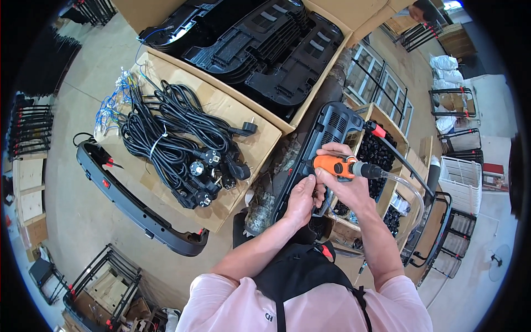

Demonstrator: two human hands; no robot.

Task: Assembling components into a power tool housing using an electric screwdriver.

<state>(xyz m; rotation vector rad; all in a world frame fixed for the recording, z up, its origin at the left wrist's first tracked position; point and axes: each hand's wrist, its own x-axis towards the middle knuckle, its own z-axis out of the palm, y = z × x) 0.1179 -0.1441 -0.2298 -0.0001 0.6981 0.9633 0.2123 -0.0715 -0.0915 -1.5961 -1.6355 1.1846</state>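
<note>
My right hand point(349, 189) is wrapped round an orange air screwdriver point(331, 164) with a black collar and a clear hose point(414, 191) running off to the right. The driver lies sideways, its nose pointing left at a long black plastic housing point(336, 118) with slotted vents. Just below the nose, my left hand point(302, 200) has its thumb and fingers pressed together at the housing. Whatever they pinch, if anything, is too small to make out. My hands hide part of the housing and the driver's tip.
Left of the housing, bundled black power cords point(166, 138) with plugs lie on cardboard point(255, 160). Beyond stands an open carton point(265, 117) of black plastic panels. A curved black frame part point(130, 207) sits at the left. Bins of small black parts point(376, 157) stand on the right.
</note>
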